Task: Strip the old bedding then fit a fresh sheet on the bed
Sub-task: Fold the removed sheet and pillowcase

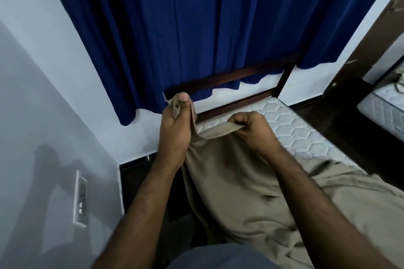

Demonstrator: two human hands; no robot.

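Note:
A tan sheet lies crumpled over the near part of a grey quilted mattress. My left hand grips a corner of the sheet, raised near the left end of the dark wooden headboard. My right hand pinches the sheet's edge over the mattress, a little below the headboard's lower rail. The sheet's edge runs taut between my two hands. The mattress's far right part lies bare, showing its hexagon quilting.
A dark blue curtain hangs behind the headboard against a white wall. A wall switch plate sits on the grey wall at left. A second mattress shows at the far right. Dark floor lies between bed and wall.

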